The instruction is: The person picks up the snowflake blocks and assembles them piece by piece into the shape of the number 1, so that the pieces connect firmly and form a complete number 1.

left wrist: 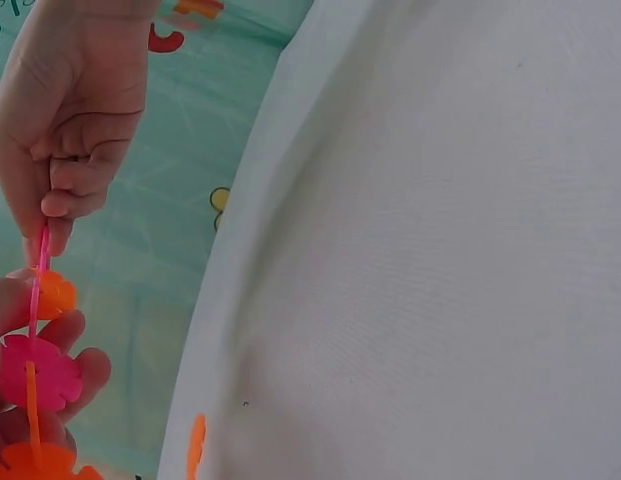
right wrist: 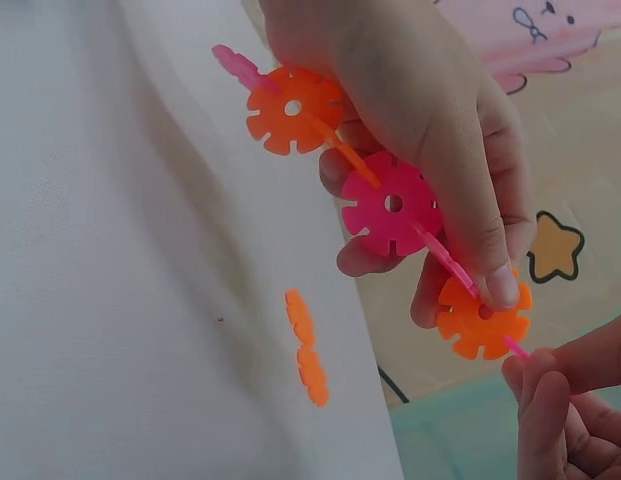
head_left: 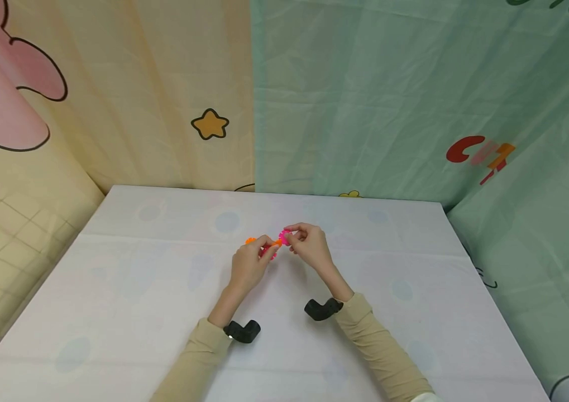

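My left hand (head_left: 249, 264) holds a chain of notched plastic discs, orange and pink by turns, slotted edge to edge at angles. In the right wrist view its thumb presses the orange disc (right wrist: 460, 325) at the chain's lower end. Behind that, a pink disc (right wrist: 375, 222) lies against the fingers, and another orange disc (right wrist: 273, 128) sits farther up, with a pink one on edge beyond. My right hand (head_left: 312, 247) pinches a pink disc (head_left: 283, 237) that meets the orange end disc. How deep their slots engage cannot be seen.
Loose orange pieces (right wrist: 308, 348) lie on the white tablecloth (head_left: 138, 324), past the hands. Printed curtains (head_left: 344, 111) hang behind the table's far edge and along its sides. A black camera mount (head_left: 244, 332) sits on the left wrist, another (head_left: 322, 310) on the right.
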The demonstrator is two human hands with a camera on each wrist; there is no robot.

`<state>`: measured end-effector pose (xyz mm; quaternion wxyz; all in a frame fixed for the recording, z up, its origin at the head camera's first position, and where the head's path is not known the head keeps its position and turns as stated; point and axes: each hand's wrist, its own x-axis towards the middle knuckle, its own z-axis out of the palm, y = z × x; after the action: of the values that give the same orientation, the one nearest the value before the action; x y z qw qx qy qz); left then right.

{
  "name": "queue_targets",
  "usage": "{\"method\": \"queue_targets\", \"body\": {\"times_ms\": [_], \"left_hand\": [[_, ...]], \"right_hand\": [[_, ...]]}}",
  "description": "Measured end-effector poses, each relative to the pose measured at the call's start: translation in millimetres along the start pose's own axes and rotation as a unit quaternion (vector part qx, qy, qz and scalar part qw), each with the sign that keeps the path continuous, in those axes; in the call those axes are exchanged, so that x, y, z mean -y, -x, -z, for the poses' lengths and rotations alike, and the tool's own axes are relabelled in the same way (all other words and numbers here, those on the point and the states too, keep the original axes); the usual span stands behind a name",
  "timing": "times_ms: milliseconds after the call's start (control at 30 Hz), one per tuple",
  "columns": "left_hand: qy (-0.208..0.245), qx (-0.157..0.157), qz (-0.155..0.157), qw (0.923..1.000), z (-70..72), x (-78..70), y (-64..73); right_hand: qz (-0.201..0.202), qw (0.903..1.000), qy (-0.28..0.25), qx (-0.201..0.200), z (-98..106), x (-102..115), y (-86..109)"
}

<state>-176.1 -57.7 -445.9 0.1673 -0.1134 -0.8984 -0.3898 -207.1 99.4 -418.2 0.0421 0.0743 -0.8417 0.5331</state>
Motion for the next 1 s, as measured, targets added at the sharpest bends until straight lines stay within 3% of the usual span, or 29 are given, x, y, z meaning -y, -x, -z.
{"method": "queue_targets", "body": {"times_ms": [333, 500, 700, 1000], "left_hand": [[-0.003, -0.021, -0.022, 0.9995, -1.6, -1.2, -3.7], [-0.021, -0.009, -0.046, 0.9987, 0.3, -2.4, -5.8], [-0.022, 0.003, -0.03, 0.9993, 0.2, -0.9, -5.3], [0.02, -0.044, -0.019, 0.9987, 0.3, -1.1, -5.6]], "right_hand": [[-0.002, 0.9999, 0.001, -0.01, -0.3, 5.3, 1.0], [-0.017, 0.9998, -0.002, -0.01, 0.2, 2.5, 1.8], [-0.029, 0.9992, -0.027, 0.002, -0.2, -4.4, 1.1], [-0.014, 0.9984, -0.032, 0.044, 7.4, -3.2, -1.5]]}}
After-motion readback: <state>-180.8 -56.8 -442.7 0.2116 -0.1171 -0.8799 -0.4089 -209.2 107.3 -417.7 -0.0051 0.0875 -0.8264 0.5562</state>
